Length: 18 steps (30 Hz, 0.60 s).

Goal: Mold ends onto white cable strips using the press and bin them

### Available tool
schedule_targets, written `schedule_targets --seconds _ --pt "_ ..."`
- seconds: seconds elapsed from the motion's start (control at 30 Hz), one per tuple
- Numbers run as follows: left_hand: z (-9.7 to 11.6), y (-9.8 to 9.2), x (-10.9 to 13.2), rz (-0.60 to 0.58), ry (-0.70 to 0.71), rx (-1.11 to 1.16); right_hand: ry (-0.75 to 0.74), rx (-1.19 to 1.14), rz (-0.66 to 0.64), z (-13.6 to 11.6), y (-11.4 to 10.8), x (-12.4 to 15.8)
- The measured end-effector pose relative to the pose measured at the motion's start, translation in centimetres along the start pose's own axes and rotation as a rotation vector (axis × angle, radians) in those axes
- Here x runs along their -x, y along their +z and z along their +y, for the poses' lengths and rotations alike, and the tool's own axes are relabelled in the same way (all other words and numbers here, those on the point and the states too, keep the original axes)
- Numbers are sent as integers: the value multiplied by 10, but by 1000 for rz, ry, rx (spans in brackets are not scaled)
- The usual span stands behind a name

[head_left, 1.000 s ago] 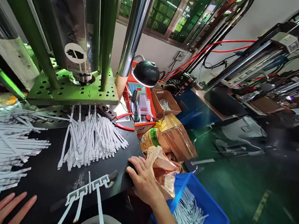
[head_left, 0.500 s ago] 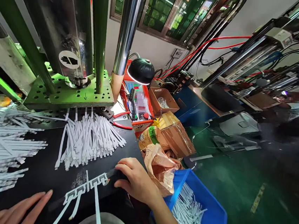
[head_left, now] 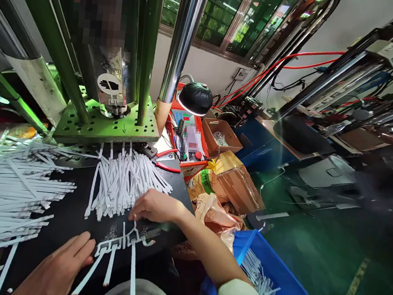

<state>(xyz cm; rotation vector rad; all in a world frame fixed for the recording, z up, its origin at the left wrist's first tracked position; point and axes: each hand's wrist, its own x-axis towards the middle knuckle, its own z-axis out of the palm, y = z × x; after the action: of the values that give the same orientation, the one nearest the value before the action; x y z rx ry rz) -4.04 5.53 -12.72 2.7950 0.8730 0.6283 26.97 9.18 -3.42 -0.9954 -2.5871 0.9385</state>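
White moulded pieces with long strips (head_left: 132, 266) hang from a rack-like part at the front edge of the black table (head_left: 67, 218). My right hand (head_left: 152, 206) is above the right part of this row, its fingertips pinched on a thin white branch that rises from it. My left hand (head_left: 64, 260) is at the row's left end, fingers together and bent; what they touch, if anything, is hidden. Behind my right hand lies a fanned pile of white strips (head_left: 120, 182), and a larger pile (head_left: 7, 199) covers the table's left side.
A green perforated press plate (head_left: 107, 132) stands behind the piles. Red-handled pliers (head_left: 167, 159) lie beside it, under a black lamp (head_left: 196, 97). Cardboard boxes (head_left: 242, 179) and a blue bin (head_left: 288, 277) holding white strips are to the right. A person is at the far right.
My right hand has moved left onto the row and closed on a branch, which now stands raised. My left hand has come up and right, its fingers drawn together. The view has shifted slightly.
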Motion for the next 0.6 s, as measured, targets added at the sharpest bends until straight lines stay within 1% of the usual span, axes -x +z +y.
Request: schedule_targets --seconds 0.03,0.1,0.17,0.2,0.23,0.3,0.4,0.47,0.53,0.6 --pt "3 -2 -3 6 4 -11 43 23 98 1 -5 -14" --pt "9 -6 -7 -1 -5 -37 155 52 343 4 -14 -36" --pt "14 -11 -10 -9 -12 -65 248 38 554 8 -21 -43" --pt "16 -14 -12 -3 -15 -85 281 27 637 11 -23 -39" --pt "17 -17 -13 20 -15 -110 311 16 709 14 -23 -32" --pt "17 -20 -15 48 10 -145 382 -7 829 21 -21 -7" --pt "12 -20 -13 31 75 -141 497 -22 949 26 -10 40" --pt "8 -17 -6 -4 111 -109 570 -19 1006 22 -2 70" --pt "3 -16 0 -20 95 -44 636 -15 1072 13 5 93" --pt "-2 -21 0 -43 16 65 679 -7 1131 4 11 110"
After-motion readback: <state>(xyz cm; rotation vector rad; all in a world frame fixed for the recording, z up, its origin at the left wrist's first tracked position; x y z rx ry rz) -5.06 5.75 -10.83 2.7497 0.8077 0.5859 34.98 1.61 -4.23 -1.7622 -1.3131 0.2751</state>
